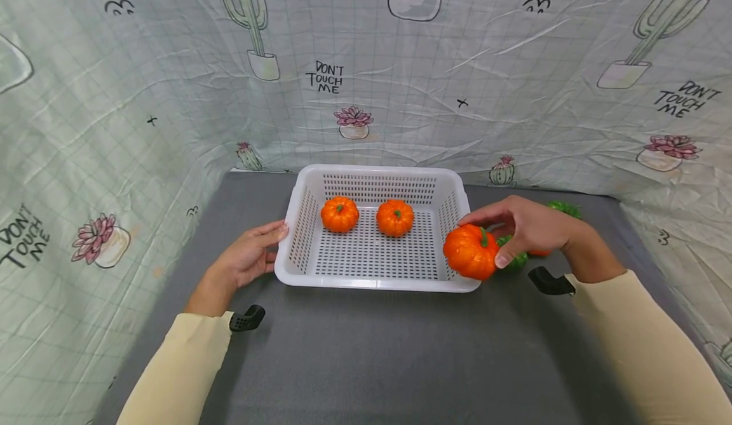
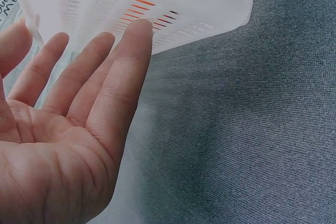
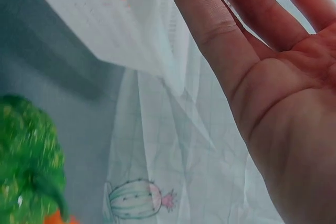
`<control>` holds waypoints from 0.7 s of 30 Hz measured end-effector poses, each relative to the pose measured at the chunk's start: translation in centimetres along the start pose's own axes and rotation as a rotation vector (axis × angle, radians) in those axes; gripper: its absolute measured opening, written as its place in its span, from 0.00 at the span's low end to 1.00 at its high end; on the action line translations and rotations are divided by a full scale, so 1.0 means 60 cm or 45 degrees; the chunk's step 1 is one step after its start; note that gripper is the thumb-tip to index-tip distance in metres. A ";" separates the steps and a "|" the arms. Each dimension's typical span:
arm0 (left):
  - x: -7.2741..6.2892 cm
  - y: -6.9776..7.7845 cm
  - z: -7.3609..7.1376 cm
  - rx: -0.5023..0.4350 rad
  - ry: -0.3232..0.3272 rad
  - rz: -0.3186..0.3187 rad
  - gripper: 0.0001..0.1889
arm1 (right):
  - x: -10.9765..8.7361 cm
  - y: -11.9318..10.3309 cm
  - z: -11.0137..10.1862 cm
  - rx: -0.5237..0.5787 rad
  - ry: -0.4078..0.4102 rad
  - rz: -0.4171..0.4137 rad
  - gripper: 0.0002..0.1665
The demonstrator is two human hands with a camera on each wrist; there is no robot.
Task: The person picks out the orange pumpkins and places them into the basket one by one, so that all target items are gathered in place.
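A white slotted plastic basket [image 1: 377, 283] stands on the grey table with two small orange pumpkins, one on the left [image 1: 340, 214] and another [image 1: 394, 218] right of it. At the basket's left end, my left hand [image 1: 251, 256] holds the rim, thumb on top and fingers against the outer wall in the left wrist view. My right hand [image 1: 528, 228] grips a third orange pumpkin [image 1: 470, 251] at the basket's right rim, thumb on its near side. This pumpkin is out of sight in the right wrist view.
Right of the basket, partly behind the right hand, lie a mottled green vegetable with a curved stem [image 3: 26, 161], something orange [image 1: 539, 253] and more green [image 1: 566, 209]. A printed cloth [image 1: 400, 94] hangs behind the table [image 1: 366, 355] and along its sides.
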State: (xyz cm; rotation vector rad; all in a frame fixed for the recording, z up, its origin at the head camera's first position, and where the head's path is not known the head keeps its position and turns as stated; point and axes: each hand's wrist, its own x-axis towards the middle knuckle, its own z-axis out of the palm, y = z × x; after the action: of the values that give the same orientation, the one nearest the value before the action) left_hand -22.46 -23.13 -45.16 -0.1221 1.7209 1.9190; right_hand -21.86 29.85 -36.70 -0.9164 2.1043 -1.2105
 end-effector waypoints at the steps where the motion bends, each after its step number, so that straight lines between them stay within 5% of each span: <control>1: 0.000 0.000 0.000 -0.002 -0.001 0.000 0.37 | 0.005 -0.002 0.000 -0.003 -0.004 0.001 0.41; 21: 0.002 -0.001 -0.001 -0.022 -0.007 0.006 0.34 | 0.090 -0.036 0.010 -0.048 -0.080 0.073 0.42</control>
State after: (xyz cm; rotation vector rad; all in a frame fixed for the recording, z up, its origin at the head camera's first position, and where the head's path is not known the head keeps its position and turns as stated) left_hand -22.57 -23.12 -45.26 -0.1192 1.7028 1.9361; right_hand -24.17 24.57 -35.68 -0.8924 2.0953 -1.1028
